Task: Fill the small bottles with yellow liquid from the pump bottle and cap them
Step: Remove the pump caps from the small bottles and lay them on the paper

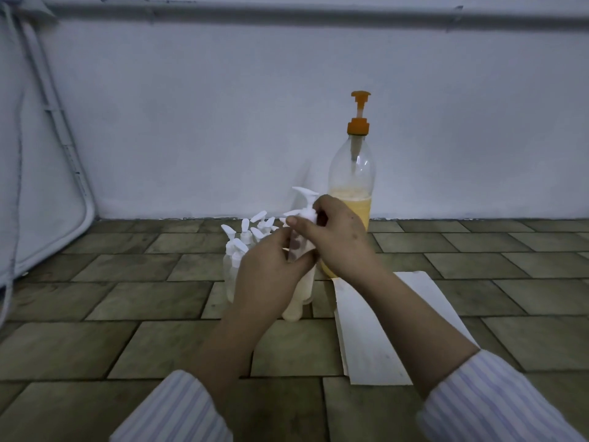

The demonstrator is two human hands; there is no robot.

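The small bottle is held upright over the tiled floor, near the middle of the scene, just in front of the pump bottle. The left hand has its grip closed round the bottle's body, and the right hand pinches the white pump cap at its neck. The floor is of dull greenish tiles laid brick-fashion, running far to a pale blue-grey wall with a pipe along its top. A cluster of capped small bottles stands just left of the hands, partly hidden by the left hand. A white sheet lies on the floor to the right, under the right forearm. The pump bottle's lower half holds yellow liquid, its base hidden behind the right hand. Striped sleeves are cut off at the near edge.
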